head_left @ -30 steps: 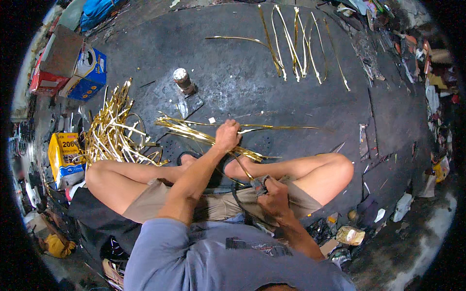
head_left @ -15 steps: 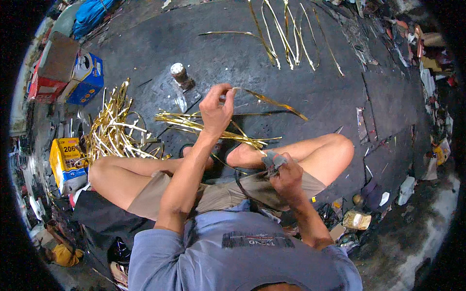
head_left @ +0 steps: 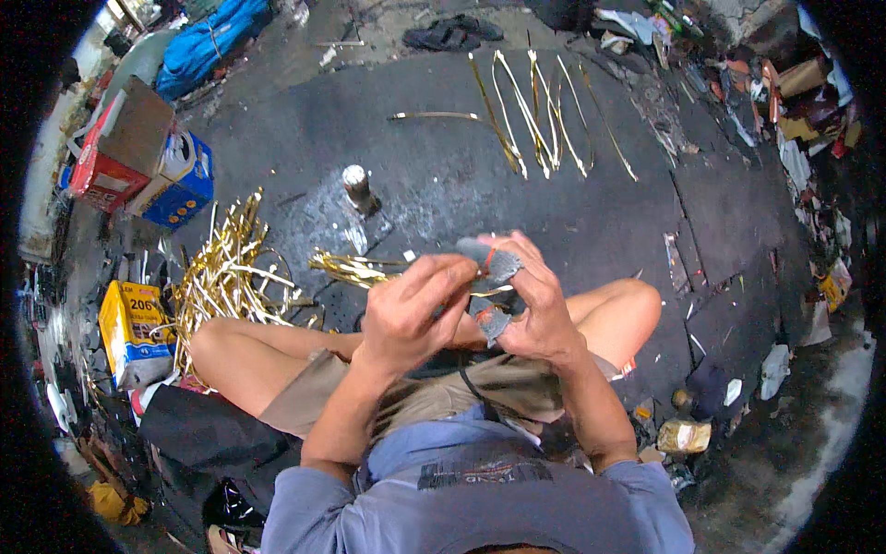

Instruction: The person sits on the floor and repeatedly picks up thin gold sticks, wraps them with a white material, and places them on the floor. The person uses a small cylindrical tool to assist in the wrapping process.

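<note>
My left hand point(head_left: 411, 314), center frame: fingers curled in, thumb and fingertips brought close together at the grey cover point(head_left: 503, 266) on a finger of my right hand point(head_left: 544, 309). Can't tell if anything is pinched there, tips too small and overlapped. Right hand, just beside it, is partly open, covered finger and thumb spread apart with a gap showing; thumb has a grey cover point(head_left: 494, 325) too, both with orange-red bits. No clear hold seen in the right.

Gold strips in three spots: tangled pile point(head_left: 231, 277) left of center, beside my bent leg; flatter bundle point(head_left: 355, 268) near center, partly hidden behind my left hand; spaced-out row point(head_left: 530, 129) at upper right of center, strips roughly lengthwise, with one lone strip point(head_left: 438, 115) lying crosswise at its left. All on the dark floor point(head_left: 305, 129).

White-topped container point(head_left: 358, 189) stands above the bundle. Red box point(head_left: 111, 175) and blue box point(head_left: 185, 180) sit touching at upper left, yellow bag point(head_left: 138, 323) at left, next to the pile.
</note>
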